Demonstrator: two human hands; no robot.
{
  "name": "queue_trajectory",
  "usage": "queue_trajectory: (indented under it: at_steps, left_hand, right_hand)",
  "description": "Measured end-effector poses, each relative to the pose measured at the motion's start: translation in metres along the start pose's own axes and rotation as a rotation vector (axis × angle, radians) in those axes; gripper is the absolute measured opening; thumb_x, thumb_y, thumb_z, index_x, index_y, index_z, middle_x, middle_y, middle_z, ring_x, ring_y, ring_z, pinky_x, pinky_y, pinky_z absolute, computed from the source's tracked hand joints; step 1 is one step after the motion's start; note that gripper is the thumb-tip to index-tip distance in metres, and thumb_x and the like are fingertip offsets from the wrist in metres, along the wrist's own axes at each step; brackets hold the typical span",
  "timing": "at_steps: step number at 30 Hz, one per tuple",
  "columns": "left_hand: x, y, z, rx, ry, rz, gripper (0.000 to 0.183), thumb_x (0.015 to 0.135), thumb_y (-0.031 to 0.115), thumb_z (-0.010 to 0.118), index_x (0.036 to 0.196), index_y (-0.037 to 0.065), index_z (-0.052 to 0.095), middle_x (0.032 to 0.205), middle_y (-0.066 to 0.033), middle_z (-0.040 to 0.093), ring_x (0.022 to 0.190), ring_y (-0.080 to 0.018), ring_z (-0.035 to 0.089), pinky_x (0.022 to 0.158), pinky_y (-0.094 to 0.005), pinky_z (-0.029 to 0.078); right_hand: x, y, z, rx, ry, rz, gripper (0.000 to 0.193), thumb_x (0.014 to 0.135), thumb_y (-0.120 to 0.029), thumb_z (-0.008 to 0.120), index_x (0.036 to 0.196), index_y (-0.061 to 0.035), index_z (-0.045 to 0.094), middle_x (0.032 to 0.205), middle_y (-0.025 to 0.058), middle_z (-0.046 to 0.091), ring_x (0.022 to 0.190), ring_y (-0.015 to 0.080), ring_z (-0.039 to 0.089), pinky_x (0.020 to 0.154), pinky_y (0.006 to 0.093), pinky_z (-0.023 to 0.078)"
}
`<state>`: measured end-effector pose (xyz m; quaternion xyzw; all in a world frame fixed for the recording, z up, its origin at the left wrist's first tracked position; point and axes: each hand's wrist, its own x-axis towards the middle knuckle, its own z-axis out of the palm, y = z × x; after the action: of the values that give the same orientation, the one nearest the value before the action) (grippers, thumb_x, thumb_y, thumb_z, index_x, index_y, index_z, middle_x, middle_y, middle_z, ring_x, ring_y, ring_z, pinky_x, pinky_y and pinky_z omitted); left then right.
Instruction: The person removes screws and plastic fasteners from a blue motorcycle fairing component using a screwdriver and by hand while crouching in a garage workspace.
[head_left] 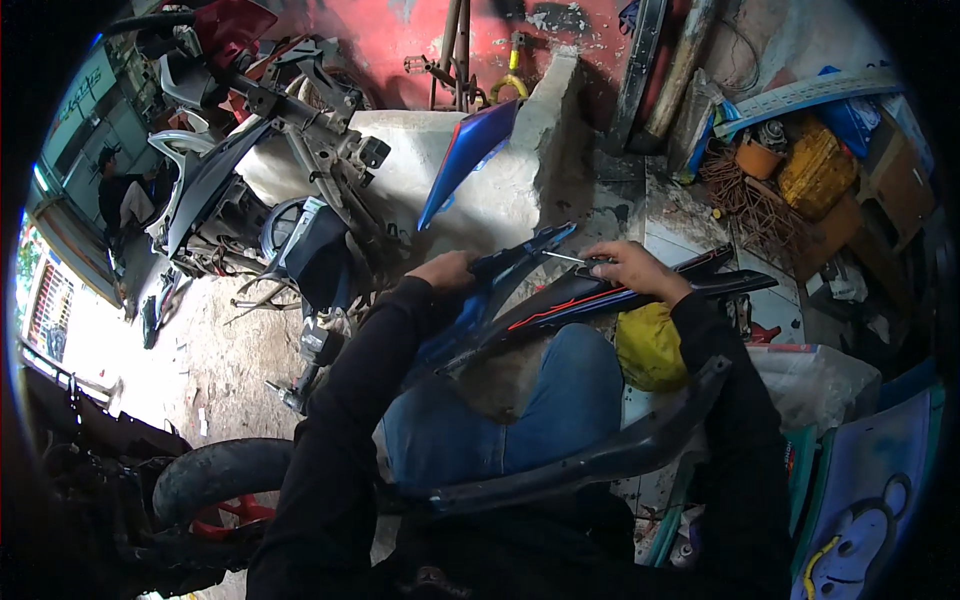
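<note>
My left hand (445, 270) is closed on the edge of a dark blue plastic motorcycle body panel (520, 250), held tilted above my knees. In my right hand (640, 268) is a screwdriver (562, 257), its thin metal shaft pointing left toward the panel's far end. Whether the tip touches the panel, I cannot tell. Beneath my right hand lies a long black panel (570, 302) with a red-orange stripe, close to a second dark pointed panel (740, 284). Across my lap rests a curved black plastic trim piece (590, 462).
A partly stripped motorcycle (320, 160) stands at the left, with a loose blue panel (468, 160) on the pale concrete block (400, 130). Near my right forearm is a yellow bag (648, 345). A tyre (225, 475) is at lower left. Another person (125, 195) sits far left.
</note>
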<state>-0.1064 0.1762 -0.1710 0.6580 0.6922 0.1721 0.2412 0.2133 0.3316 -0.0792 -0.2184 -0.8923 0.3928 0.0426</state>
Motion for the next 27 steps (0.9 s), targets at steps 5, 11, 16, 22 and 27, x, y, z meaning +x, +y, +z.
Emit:
queue_trajectory:
  at_steps: [5,11,16,22,27]
  left_hand:
    - [-0.011,0.000,-0.008,0.095,0.042,-0.031,0.043,0.075,0.012,0.058,0.117,0.001,0.057,0.105,-0.0243,0.063,0.100,-0.0394,0.060,0.087,-0.0449,0.047]
    - [-0.019,-0.005,0.004,0.061,0.081,-0.043,0.042,0.077,0.015,0.052,0.116,0.001,0.057,0.112,-0.0247,0.060,0.107,-0.0399,0.056,0.092,-0.0459,0.044]
    - [-0.013,-0.002,0.007,0.120,0.042,-0.073,0.037,0.076,0.015,0.052,0.108,-0.004,0.057,0.109,-0.0271,0.060,0.107,-0.0410,0.056,0.092,-0.0467,0.043]
    - [-0.014,-0.010,0.017,0.077,0.087,-0.018,0.038,0.075,0.015,0.052,0.108,-0.004,0.057,0.108,-0.0283,0.059,0.106,-0.0426,0.056,0.092,-0.0477,0.043]
    - [-0.007,-0.004,0.017,0.084,0.057,-0.037,0.038,0.075,0.015,0.053,0.108,-0.004,0.056,0.108,-0.0288,0.059,0.104,-0.0437,0.056,0.091,-0.0489,0.043]
  right_hand:
    - [0.003,0.014,-0.014,-0.078,-0.080,0.084,0.034,0.085,-0.006,0.059,0.119,-0.0046,0.059,0.093,0.0081,0.063,0.077,0.0152,0.060,0.071,0.0289,0.048]
    - [0.012,0.009,0.061,-0.229,0.118,-0.084,0.034,0.088,-0.011,0.055,0.121,-0.0036,0.055,0.112,0.0206,0.061,0.107,0.0347,0.058,0.092,0.0371,0.044]
    - [0.010,0.003,0.079,-0.140,0.207,-0.068,0.032,0.090,-0.013,0.054,0.120,-0.0036,0.056,0.112,0.0213,0.061,0.107,0.0363,0.057,0.092,0.0385,0.043]
    - [0.015,0.008,0.087,-0.080,0.307,-0.105,0.030,0.087,-0.012,0.053,0.116,-0.0030,0.057,0.104,0.0236,0.062,0.100,0.0402,0.058,0.085,0.0430,0.046]
    - [0.023,0.020,0.087,-0.070,0.352,-0.155,0.030,0.088,-0.013,0.054,0.117,-0.0040,0.057,0.103,0.0236,0.062,0.100,0.0404,0.058,0.084,0.0435,0.046]
